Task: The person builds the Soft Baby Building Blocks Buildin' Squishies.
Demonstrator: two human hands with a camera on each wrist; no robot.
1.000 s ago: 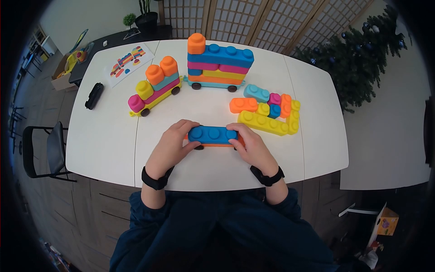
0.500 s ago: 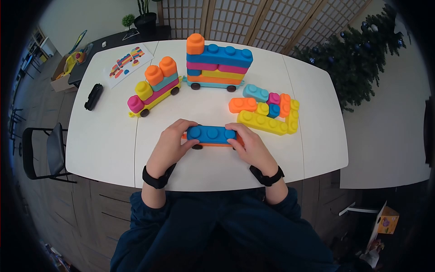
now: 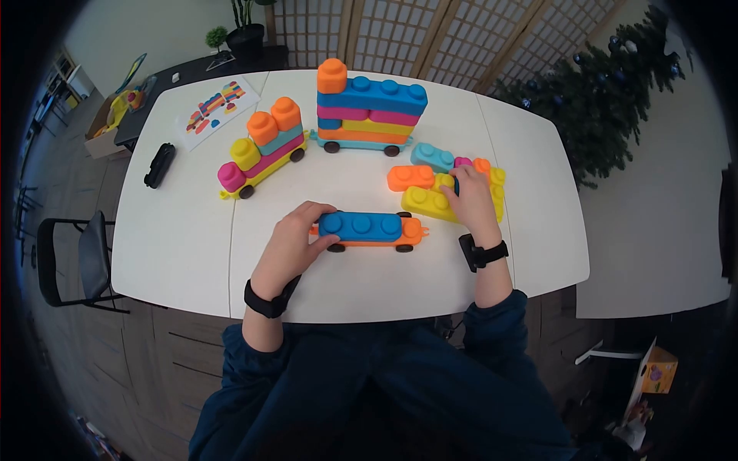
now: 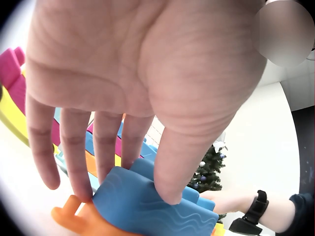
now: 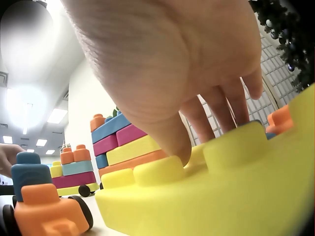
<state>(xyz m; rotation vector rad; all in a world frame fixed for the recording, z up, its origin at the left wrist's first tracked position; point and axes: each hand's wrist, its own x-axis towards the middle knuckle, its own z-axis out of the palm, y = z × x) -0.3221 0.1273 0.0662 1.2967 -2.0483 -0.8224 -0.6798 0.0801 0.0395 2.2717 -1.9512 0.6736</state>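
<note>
A long blue block (image 3: 360, 226) with three studs sits on an orange wheeled base (image 3: 413, 230) near the table's front. My left hand (image 3: 294, 244) grips its left end, the thumb on the near side and the fingers at the far side; the left wrist view also shows the blue block (image 4: 142, 204) under the thumb. At the loose blocks on the right, my right hand (image 3: 474, 203) pinches a small blue block (image 3: 457, 185), mostly hidden by the fingers. A long yellow block (image 5: 206, 196) hides the fingertips in the right wrist view.
A yellow wagon with stacked blocks (image 3: 265, 157) stands at the left, and a taller turquoise wagon (image 3: 369, 115) behind. Orange (image 3: 410, 177) and turquoise (image 3: 432, 157) blocks lie by the right hand. A picture sheet (image 3: 217, 107) and a black case (image 3: 160, 165) lie at the left.
My right hand has left the right end of the long blue block and moved right and away from me to the loose blocks. The left hand keeps its grip.
</note>
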